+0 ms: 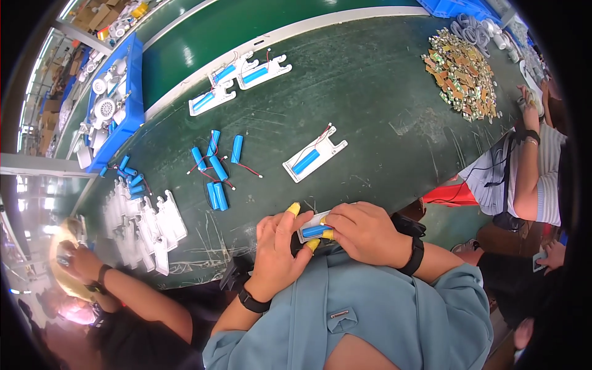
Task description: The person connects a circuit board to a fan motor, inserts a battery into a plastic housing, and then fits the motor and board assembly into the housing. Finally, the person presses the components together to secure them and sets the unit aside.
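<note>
At the table's near edge, both my hands are around a white plastic holder (304,221) with a blue cylindrical battery (316,231) lying in it. My left hand (275,246) is curled at the holder's left end, its yellow-covered thumb by the lower corner and its index finger near the upper side. My right hand (364,231) covers the right end, with yellow-covered fingertips closed on the battery. Farther ahead lies another white holder (323,154) with a blue battery (305,162) and thin wires. Loose wired blue batteries (217,168) sit to the left.
Three filled holders (256,75) lie at the far side. Stacked white holders (166,222) and more batteries are at left, near a blue bin (132,92) of white parts. A pile of small boards (462,77) stands far right. Co-workers' arms (145,305) reach in on both sides.
</note>
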Demonstrator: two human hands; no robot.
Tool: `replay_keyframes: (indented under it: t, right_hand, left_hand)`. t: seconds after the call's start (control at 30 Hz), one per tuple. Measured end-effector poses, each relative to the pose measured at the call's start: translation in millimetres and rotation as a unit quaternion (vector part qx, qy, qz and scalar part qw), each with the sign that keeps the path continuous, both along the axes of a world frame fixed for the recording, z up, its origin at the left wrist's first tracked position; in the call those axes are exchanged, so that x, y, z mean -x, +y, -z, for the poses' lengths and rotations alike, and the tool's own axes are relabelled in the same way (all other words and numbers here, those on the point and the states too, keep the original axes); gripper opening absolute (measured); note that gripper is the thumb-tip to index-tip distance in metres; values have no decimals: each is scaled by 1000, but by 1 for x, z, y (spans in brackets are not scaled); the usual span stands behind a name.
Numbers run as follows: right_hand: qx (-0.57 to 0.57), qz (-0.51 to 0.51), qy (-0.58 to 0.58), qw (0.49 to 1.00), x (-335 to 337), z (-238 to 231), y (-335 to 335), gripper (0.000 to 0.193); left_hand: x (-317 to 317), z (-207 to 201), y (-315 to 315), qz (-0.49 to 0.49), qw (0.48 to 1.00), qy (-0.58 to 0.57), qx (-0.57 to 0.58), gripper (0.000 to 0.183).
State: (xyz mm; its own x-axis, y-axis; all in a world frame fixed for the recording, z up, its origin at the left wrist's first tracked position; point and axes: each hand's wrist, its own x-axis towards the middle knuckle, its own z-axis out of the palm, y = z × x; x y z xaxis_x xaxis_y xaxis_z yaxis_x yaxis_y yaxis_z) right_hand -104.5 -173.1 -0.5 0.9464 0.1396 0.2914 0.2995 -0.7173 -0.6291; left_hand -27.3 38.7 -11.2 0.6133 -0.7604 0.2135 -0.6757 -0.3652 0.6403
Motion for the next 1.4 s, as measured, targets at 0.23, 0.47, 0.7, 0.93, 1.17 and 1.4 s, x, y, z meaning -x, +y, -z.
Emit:
replay_keyframes:
  t: [0.23,0.47,0.7,0.93,1.17,1.4]
  right_hand:
    - [19,0,8,1000,2,2,4,29]
    - [57,4,7,998,2,-4,8,25]
    - [84,-6,5,996,-8,-12,3,17]
    - [-80,37,-14,996,-4,-17,-7,27]
    - [-164,137,11,977,7,-12,-19,34]
    - [-156,156,92,971,4,-23,-59,25]
  left_hand:
    - [0,-2,0,-1,1000,4,-2,81]
    - [-1,-1,1,0,1000,5,-4,79]
    - [-3,-1,1,-2,1000,-4,-2,78]
    - [-10,-18,-10,33,998,-15,-55,51]
    - [-50,-26,-51,-16,988,-113,-107,54]
    - [-50,-29,-35,-56,985,-156,-51,55]
